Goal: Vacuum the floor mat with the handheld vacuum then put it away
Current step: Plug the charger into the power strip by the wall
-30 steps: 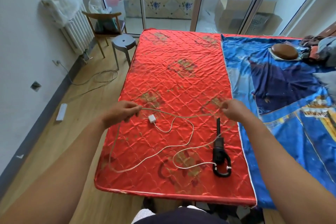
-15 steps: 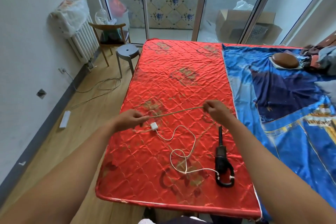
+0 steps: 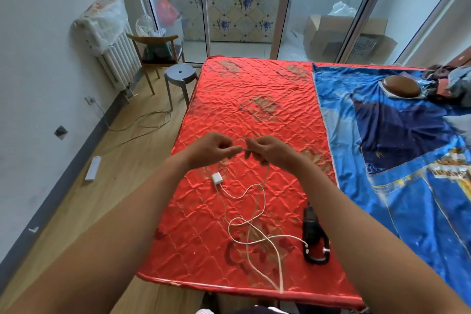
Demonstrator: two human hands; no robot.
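Note:
A red quilted mat [image 3: 254, 99] lies spread in front of me. The black handheld vacuum [image 3: 314, 237] rests on its near right part, partly behind my right forearm. A white cord [image 3: 254, 214] runs from the vacuum's handle in loose loops across the mat to a small white plug [image 3: 217, 178]. My left hand [image 3: 212, 149] and my right hand [image 3: 267, 149] meet above the middle of the mat, each pinching the cord between fingers and thumb. One loop hangs over the mat's near edge.
A blue printed sheet [image 3: 397, 150] adjoins the mat on the right, with a brown cushion [image 3: 401, 86] and clothes at its far end. On the left wooden floor are a grey stool [image 3: 180, 76], a wooden chair [image 3: 158, 51], a radiator, a loose cable and a white power strip [image 3: 93, 168].
My hands, about a cord's stretch apart a second ago, have come together over the mat, folding the cord between them. The slack now lies in loops nearer me. The vacuum has not moved.

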